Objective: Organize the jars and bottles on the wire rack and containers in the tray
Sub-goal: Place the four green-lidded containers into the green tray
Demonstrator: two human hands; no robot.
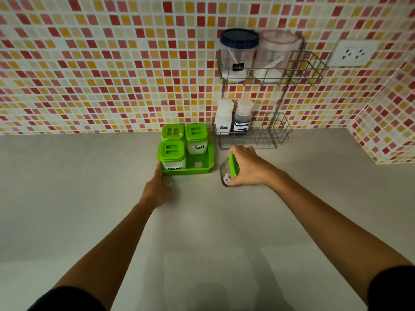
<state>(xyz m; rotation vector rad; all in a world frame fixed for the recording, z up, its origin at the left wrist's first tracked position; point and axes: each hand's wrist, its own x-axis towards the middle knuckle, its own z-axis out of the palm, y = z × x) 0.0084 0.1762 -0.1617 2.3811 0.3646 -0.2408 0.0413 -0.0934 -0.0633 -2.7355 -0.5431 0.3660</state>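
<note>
A green tray (203, 168) on the counter holds three green-lidded containers: one labelled Sugar (172, 157) at front left, one labelled Salt (196, 139) at back right, and a third (172, 132) at back left. The tray's front right slot is bare. My left hand (158, 187) rests against the tray's front left corner. My right hand (246, 166) grips a fourth green-lidded container (229, 170), tilted on its side, right of the tray. The wire rack (269, 135) carries a Salt bottle (223, 117) and a seasoning sauce bottle (242, 118) below, and a blue-lidded jar (239, 53) and a clear jar (275, 55) above.
A red and yellow mosaic tiled wall backs the grey counter (202, 232) and turns a corner at the right. A white wall socket (354, 53) sits right of the upper rack shelf. The right halves of both rack shelves hold nothing.
</note>
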